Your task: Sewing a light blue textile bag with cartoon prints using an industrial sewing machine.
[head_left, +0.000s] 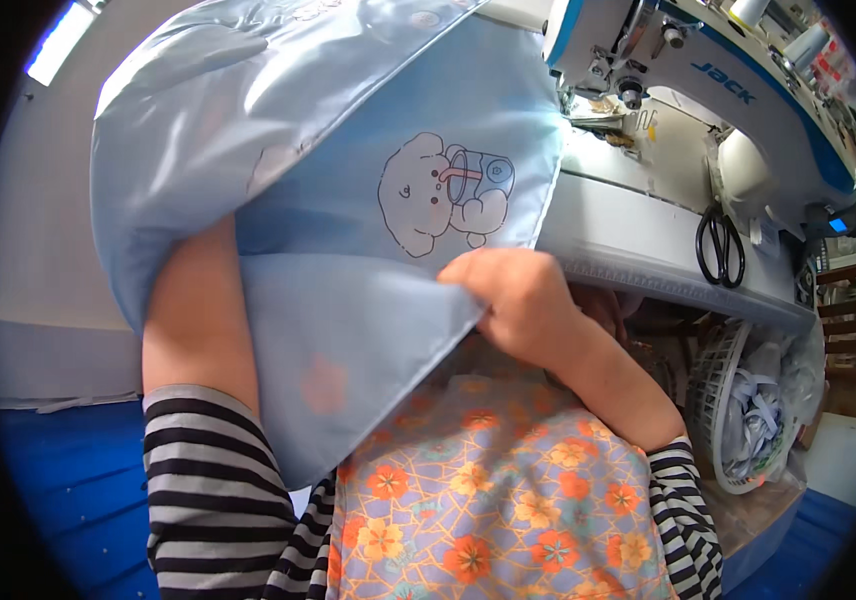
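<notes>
A large piece of shiny light blue fabric (328, 230), printed with a cartoon puppy sipping from a cup, spreads over the table and hangs toward my lap. My right hand (513, 295) is closed on its near edge, pinching the fabric at a corner-like fold. My left forearm (198, 330) reaches up under a raised fold, and the fabric hides the hand itself. At upper right, close to the fabric's far edge, stands a white and blue sewing machine (778, 110).
Black-handled scissors (720, 248) lie on the machine table (628, 225) near its front edge. Below, at right, a white plastic basket (710, 400) holds fabric scraps and clear plastic. Thread spools (748, 12) stand behind the machine. A brown wooden chair (853, 320) is farther right.
</notes>
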The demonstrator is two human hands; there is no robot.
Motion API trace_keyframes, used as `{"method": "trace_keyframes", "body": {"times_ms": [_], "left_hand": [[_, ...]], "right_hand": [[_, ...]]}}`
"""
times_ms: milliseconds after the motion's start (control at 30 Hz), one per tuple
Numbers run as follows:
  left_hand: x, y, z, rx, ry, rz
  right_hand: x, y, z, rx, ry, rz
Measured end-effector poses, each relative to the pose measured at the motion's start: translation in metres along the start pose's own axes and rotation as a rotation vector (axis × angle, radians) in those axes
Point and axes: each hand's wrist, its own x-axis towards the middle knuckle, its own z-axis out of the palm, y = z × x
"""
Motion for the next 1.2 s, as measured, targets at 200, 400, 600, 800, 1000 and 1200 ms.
{"method": "trace_keyframes", "body": {"times_ms": [200, 400, 600, 800, 1000, 1200], "left_hand": [[-0.005, 0.112, -0.078, 0.683, -0.261, 0.16], [-0.074, 0.284, -0.109, 0.8, -0.26, 0.579], [-0.048, 0.229, -0.01, -0.026, 0.256, 0.849], [-0.031, 0.208, 0.019, -0.4, 0.324, 0.938], [-0.029, 0.217, 0.008, -0.369, 0.283, 0.916], [-0.025, 0.22, 0.01, -0.375, 0.267, 0.908]], "right_hand": [[-0.049, 0.007, -0.023, 0.197, -0.247, 0.206], [-0.085, 0.026, -0.057, 0.341, -0.3, 0.258], [-0.1, 0.031, -0.041, 0.22, -0.212, 0.178], [-0.261, 0.079, -0.004, 0.086, 0.532, 0.696], [-0.554, 0.101, 0.073, -0.605, -0.249, 1.913], [-0.699, 0.037, 0.095, -0.414, 0.493, 2.188]]}}
